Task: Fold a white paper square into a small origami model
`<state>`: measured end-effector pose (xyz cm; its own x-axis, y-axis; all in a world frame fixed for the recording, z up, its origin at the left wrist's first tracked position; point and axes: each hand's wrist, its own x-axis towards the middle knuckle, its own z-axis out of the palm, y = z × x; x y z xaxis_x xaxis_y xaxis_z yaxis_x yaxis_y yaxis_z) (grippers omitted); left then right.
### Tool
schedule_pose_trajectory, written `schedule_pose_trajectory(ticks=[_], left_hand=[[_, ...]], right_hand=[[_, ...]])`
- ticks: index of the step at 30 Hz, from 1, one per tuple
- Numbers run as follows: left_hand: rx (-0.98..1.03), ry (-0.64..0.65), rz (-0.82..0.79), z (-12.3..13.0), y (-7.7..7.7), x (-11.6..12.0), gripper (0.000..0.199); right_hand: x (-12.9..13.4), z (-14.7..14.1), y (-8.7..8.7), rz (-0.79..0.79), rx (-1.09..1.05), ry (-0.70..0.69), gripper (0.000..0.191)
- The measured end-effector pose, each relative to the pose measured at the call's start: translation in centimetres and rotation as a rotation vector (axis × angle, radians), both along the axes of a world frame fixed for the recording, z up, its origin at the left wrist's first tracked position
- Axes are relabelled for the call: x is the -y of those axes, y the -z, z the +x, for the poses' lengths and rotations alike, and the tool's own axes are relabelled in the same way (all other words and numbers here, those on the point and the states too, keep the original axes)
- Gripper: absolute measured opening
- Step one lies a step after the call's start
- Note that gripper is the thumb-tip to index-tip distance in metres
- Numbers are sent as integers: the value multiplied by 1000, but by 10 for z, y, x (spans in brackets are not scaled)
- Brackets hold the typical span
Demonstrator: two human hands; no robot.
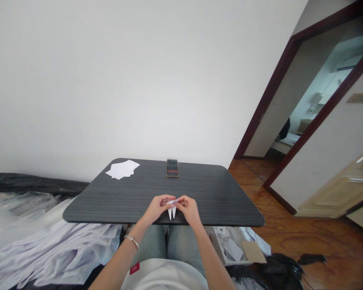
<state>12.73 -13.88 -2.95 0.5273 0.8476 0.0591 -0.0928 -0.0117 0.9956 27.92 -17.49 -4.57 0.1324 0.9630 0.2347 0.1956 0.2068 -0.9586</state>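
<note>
A small piece of folded white paper point(172, 209) is held between my two hands, just above the front part of the dark table point(109, 205). Two narrow pointed flaps of it hang downward. My left hand point(159, 207) pinches its left side with thumb and fingers. On the right side, the thumb and fingers of my right hand point(187, 207) close on the upper edge. My fingers cover part of the paper, so its full shape is hidden. A silver bracelet point(132, 241) circles my left wrist.
A pile of white paper sheets point(122, 169) lies at the table's back left. At the back middle rests a dark phone-like object point(172, 167). White cloth point(63, 253) is heaped below left; an open box point(230, 245) with papers stands below right.
</note>
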Motion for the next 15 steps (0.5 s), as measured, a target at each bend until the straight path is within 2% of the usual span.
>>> schedule_pose_trajectory(ticks=[10, 15], left_hand=[[2, -12, 16, 0, 4, -2, 35], [-27, -82, 52, 0, 4, -3, 33]], right_hand=[[-1, 1, 2, 21, 43, 7, 17], [-1, 1, 3, 14, 27, -4, 18]])
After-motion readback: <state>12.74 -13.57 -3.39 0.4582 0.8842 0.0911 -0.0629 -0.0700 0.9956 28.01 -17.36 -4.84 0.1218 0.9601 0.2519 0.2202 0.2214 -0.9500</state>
